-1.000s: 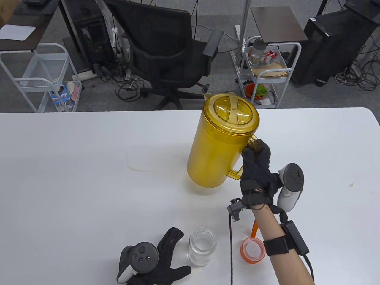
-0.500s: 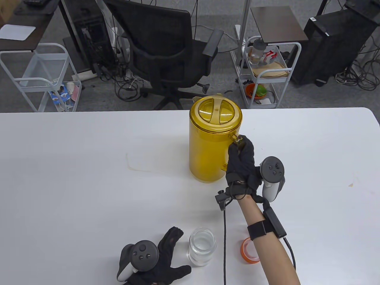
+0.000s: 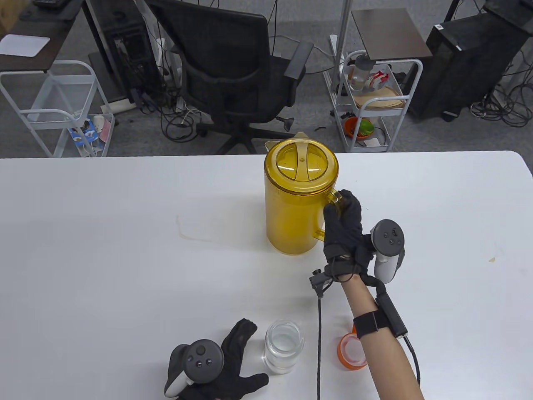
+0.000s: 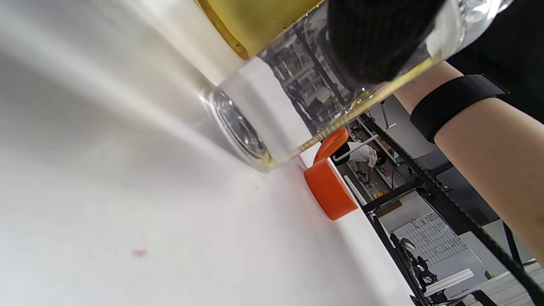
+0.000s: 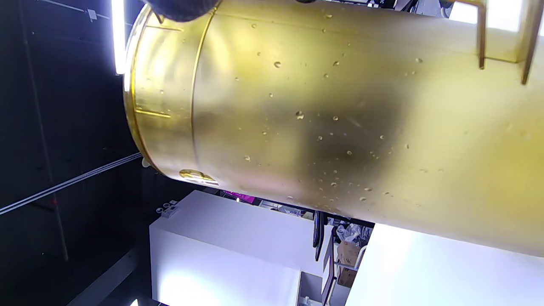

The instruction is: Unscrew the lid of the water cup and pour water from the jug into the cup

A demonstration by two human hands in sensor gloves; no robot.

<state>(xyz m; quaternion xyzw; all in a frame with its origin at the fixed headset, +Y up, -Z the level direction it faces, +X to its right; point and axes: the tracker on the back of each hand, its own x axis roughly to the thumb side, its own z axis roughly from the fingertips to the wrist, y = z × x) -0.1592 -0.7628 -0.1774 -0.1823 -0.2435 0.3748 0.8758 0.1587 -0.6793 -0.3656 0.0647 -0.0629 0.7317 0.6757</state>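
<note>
Standing upright mid-table, the yellow jug (image 3: 297, 204) had its handle gripped by the right hand (image 3: 344, 227) at its 4 o'clock. The open cup (image 3: 283, 346) sat at 6 o'clock, its orange lid (image 3: 349, 352) beside it, the left hand (image 3: 227, 371) flat with fingers spread, one fingertip against the cup.

The orange lid (image 3: 352, 352) at five o'clock is half hidden under the right forearm; the left hand (image 3: 227, 366) is cut off at six o'clock.

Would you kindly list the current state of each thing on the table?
Yellow jug: upright, lid on, handle gripped by right hand.
Glass cup: open, upright, holding water.
Orange lid: off, lying beside the cup.
Left hand: fingers spread beside the cup.
</note>
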